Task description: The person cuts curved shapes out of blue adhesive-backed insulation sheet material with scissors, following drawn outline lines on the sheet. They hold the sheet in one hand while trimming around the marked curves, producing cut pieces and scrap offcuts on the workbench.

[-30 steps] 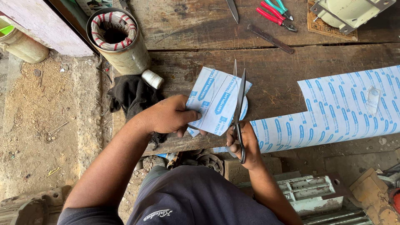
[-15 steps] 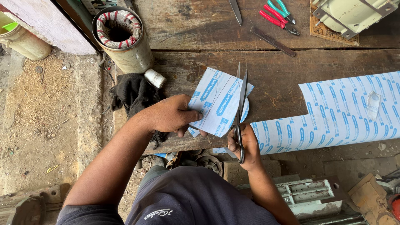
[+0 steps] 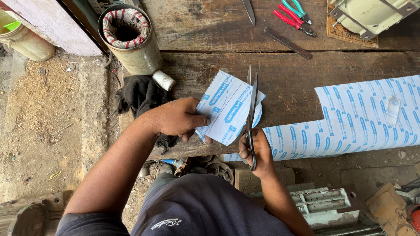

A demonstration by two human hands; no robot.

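My left hand (image 3: 177,119) pinches a small white sheet piece with blue printing (image 3: 225,107) by its left edge, above the wooden workbench (image 3: 288,70). My right hand (image 3: 257,150) grips the handles of long metal scissors (image 3: 251,111), whose blades point away from me and run along the piece's right side. A larger sheet of the same blue-printed white material (image 3: 350,118) lies flat on the bench to the right, with a notch cut out of its near-left corner.
A can holding coiled wire (image 3: 127,37) stands at the bench's left end, with a white spool (image 3: 163,80) and black cloth (image 3: 140,94) beside it. Red and green pliers (image 3: 294,16), a metal strip (image 3: 287,43) and a cream metal unit (image 3: 372,15) lie at the back.
The scissors' blades have closed a little along the small piece's right side; both hands stay in much the same place.
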